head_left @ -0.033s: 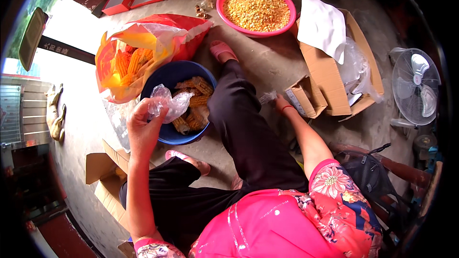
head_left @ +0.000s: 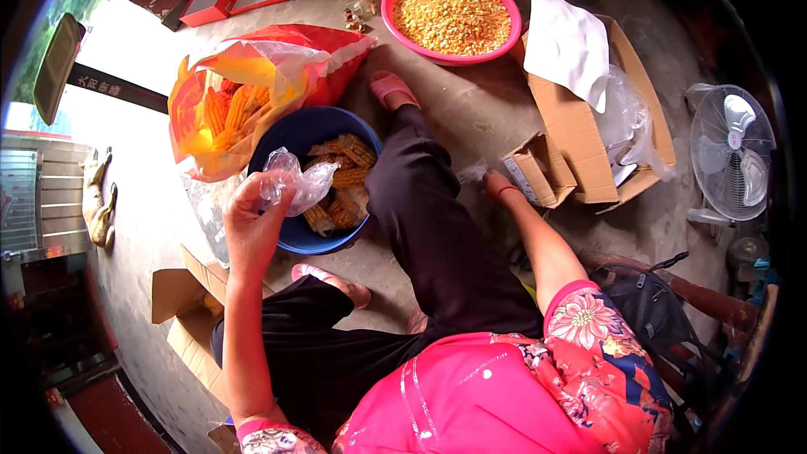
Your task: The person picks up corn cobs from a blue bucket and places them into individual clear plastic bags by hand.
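My left hand (head_left: 259, 202) pinches a crumpled clear plastic bag (head_left: 308, 183) above the near left side of a blue bucket (head_left: 313, 245). Inside the bucket lie several corn cobs (head_left: 346, 170), partly hidden by the bag. Stretched out to the right of my knee, my right hand (head_left: 496, 184) is low near the floor. Its fingers are closed on a small piece of clear plastic (head_left: 472, 173), whose shape is blurred. Left of the bucket stands an open red and yellow sack (head_left: 315, 46) with more yellow cobs (head_left: 235, 109) in its mouth.
A pink basin (head_left: 389, 21) of loose corn kernels sits ahead on the floor. To the right are a small carton (head_left: 538, 172), a larger cardboard box (head_left: 580, 164) with plastic in it, and a fan (head_left: 733, 151). An open carton (head_left: 181, 294) stands at my left; a dog (head_left: 98, 200) lies farther left.
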`<state>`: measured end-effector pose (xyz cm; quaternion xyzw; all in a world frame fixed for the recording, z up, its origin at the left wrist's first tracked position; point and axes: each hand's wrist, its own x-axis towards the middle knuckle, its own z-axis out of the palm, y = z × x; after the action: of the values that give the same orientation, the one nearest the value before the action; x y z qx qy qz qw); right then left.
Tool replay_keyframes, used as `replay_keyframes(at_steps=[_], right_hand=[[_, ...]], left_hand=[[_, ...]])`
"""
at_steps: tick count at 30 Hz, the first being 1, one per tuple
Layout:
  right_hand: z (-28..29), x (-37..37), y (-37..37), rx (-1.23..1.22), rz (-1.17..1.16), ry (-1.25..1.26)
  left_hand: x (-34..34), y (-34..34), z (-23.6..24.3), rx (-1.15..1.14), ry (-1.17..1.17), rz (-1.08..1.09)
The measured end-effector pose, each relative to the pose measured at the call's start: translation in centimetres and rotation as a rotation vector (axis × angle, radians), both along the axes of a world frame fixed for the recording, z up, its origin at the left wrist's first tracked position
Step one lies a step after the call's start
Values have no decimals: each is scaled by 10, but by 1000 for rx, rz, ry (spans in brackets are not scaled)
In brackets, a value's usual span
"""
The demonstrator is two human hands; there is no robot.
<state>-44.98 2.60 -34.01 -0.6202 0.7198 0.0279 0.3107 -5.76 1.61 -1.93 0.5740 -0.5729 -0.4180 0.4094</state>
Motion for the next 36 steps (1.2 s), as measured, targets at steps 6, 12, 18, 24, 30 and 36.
replay_keyframes(at_steps=[6, 12, 18, 24, 30, 36], right_hand=[[110, -15, -6, -408, -179, -388], [145, -86, 7, -675, -388, -181], [75, -126, 23, 103, -373, -211], [140, -104, 8, -151, -120, 146], [283, 0, -56, -631, 16, -275], [372, 174, -88, -384, 616, -821]], left_hand=[[14, -2, -2, 21, -3, 95], [9, -2, -3, -22, 0, 48], [14, 3, 3, 22, 10, 76], [27, 1, 7, 100, 171, 108], [24, 1, 13, 104, 400, 38], [33, 4, 7, 78, 473, -10]])
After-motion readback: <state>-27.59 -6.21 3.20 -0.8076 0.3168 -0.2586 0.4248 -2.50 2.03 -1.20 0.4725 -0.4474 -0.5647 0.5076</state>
